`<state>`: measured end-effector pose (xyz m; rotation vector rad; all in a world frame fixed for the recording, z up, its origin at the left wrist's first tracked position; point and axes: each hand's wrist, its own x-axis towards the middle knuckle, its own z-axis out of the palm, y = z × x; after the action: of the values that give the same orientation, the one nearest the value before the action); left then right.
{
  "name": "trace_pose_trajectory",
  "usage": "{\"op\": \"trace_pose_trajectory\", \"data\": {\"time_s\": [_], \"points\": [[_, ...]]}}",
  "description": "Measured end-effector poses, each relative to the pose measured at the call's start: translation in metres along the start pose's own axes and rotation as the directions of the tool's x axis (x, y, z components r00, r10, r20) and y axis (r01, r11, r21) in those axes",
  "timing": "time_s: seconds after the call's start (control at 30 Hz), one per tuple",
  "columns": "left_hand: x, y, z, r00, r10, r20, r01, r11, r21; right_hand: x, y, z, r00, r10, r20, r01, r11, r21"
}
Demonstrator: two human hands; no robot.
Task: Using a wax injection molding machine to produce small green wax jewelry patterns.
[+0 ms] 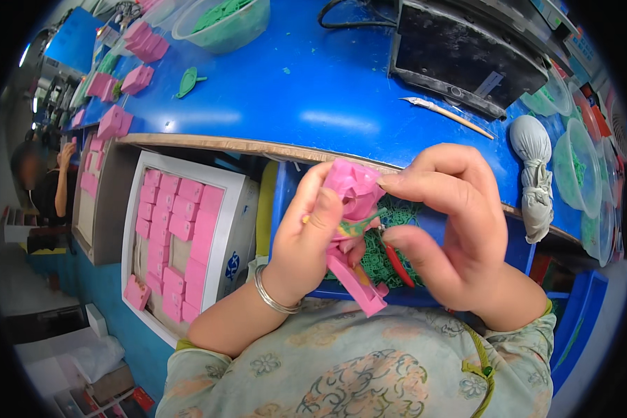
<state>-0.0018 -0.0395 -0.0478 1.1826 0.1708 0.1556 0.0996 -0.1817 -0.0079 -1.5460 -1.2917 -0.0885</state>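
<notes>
My left hand [304, 244] is closed on a glossy pink molded piece [352, 181] with petal-like folds, patches of green and yellow, and a pink strip [361, 285] hanging below. My right hand [460, 230] is curved but open, a fingertip touching the piece's right side and the thumb apart, lower down. Red-handled pliers [400, 268] are just below that thumb, over a blue bin [283, 202] of green tangled scraps [404, 216].
A blue bench [313, 118] bears a green piece, pink blocks, a knife, bowls of green pieces, a black machine [467, 49] and a grey tied bundle [533, 167]. A white-edged box [167, 237] holds several pink blocks. Another person [45, 181] is at far left.
</notes>
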Motion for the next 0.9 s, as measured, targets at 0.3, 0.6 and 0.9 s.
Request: {"op": "trace_pose_trajectory", "data": {"time_s": [0.3,0.6,0.9], "points": [[-0.007,0.008,0.007,1.0,-0.023,-0.007,0.023,0.999,-0.034,-0.003,0.008,0.01,0.946,-0.067,0.319,0.088,0.995,-0.052],[-0.006,0.01,0.005,0.998,0.052,-0.047,-0.053,0.998,-0.024,-0.003,0.003,0.018,0.988,0.011,0.152,-0.008,1.0,-0.019],[-0.004,0.008,0.008,0.986,0.086,-0.142,-0.061,0.984,0.169,-0.004,0.002,0.013,0.94,0.221,0.259,-0.265,0.952,0.151]]}}
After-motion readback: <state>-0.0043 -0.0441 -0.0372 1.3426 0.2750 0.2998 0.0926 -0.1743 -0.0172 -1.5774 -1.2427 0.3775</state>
